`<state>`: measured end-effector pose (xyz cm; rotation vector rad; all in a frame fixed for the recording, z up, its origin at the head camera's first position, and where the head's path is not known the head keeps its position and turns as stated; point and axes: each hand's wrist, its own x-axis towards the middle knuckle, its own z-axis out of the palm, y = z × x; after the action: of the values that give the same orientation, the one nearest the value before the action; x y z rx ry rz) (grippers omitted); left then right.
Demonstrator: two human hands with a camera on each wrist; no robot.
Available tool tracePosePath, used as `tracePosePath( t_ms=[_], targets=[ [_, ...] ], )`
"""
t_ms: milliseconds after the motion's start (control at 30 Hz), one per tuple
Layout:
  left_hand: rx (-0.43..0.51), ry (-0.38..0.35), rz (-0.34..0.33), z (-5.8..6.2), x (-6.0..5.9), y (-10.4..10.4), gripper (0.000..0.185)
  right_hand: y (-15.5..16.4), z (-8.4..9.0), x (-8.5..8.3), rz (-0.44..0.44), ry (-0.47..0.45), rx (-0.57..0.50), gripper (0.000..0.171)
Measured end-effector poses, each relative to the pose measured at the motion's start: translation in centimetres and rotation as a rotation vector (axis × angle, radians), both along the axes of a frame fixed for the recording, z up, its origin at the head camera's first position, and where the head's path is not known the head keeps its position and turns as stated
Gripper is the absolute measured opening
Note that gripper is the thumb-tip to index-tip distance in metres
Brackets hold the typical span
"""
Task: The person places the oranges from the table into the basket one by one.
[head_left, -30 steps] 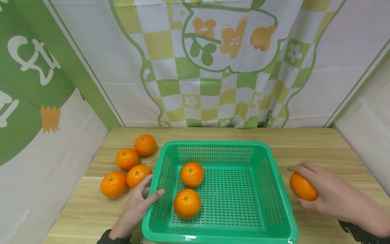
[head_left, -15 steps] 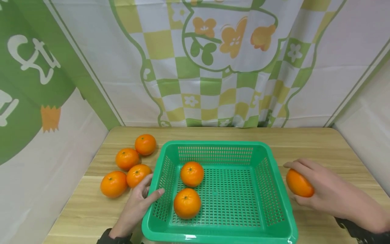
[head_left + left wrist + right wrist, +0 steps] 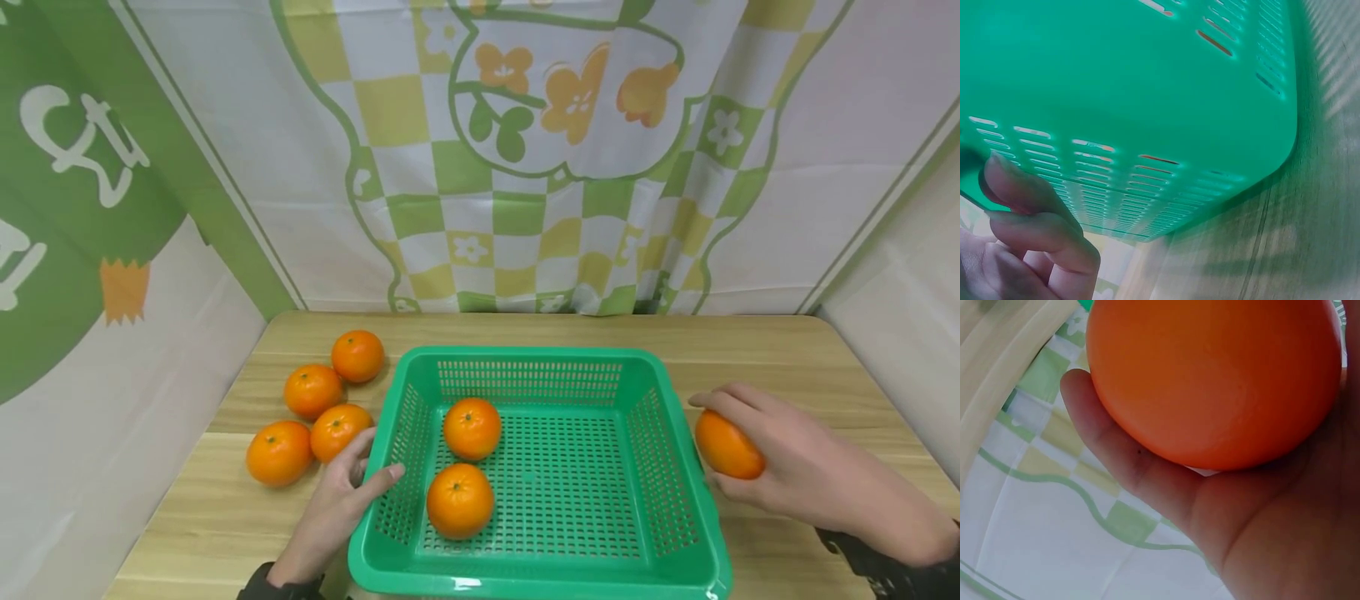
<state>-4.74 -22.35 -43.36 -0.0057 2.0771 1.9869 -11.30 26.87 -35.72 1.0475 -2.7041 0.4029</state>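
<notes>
R hand [image 3: 795, 467] gripping orange [image 3: 726, 446], fingers curled round it, hovering just outside basket's [image 3: 678, 417] right wall; basket lying to its left. L hand [image 3: 337, 504] clasping basket's left rim, thumb inside I think, wrist cam blurry. Two oranges sitting inside already.

1. Worktop [image 3: 750, 350] – light wood grain.
2. Green basket [image 3: 525, 360] sits on it, centre-front.
3. Four oranges [image 3: 313, 391] lie on it – clustered just left of the basket.
</notes>
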Motion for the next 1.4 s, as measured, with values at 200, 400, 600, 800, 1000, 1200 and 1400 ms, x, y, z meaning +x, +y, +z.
tracePosePath(
  t_ms=[200, 400, 600, 800, 1000, 1200, 1400],
  targets=[
    [-0.005, 0.005, 0.001, -0.1, -0.1, 0.1, 0.062, -0.3, 0.3, -0.2, -0.004, -0.014, 0.007, 0.076],
    [-0.005, 0.022, 0.003, -0.2, -0.2, 0.1, 0.062, -0.6, 0.6, -0.4, -0.002, -0.034, 0.007, 0.076],
    [0.007, 0.025, -0.001, -0.2, -0.1, 0.0, 0.062, -1.2, 0.8, -0.4, 0.011, -0.029, -0.005, 0.076],
    [0.006, 0.008, 0.0, -0.2, -0.1, 0.0, 0.062, -2.0, 1.0, -0.4, 0.031, -0.016, -0.019, 0.073],
    [-0.007, 0.0, 0.005, -0.1, -0.1, 0.0, 0.062, -2.7, 1.4, -0.4, 0.02, -0.051, -0.011, 0.068],
    [-0.007, -0.005, 0.008, -0.1, -0.1, -0.1, 0.063, -3.4, 1.9, -0.4, 0.02, -0.097, -0.017, 0.064],
    [0.007, 0.012, -0.006, -0.2, 0.0, -0.2, 0.063, -3.9, 2.0, -0.4, 0.028, -0.096, -0.017, 0.064]
  ],
)
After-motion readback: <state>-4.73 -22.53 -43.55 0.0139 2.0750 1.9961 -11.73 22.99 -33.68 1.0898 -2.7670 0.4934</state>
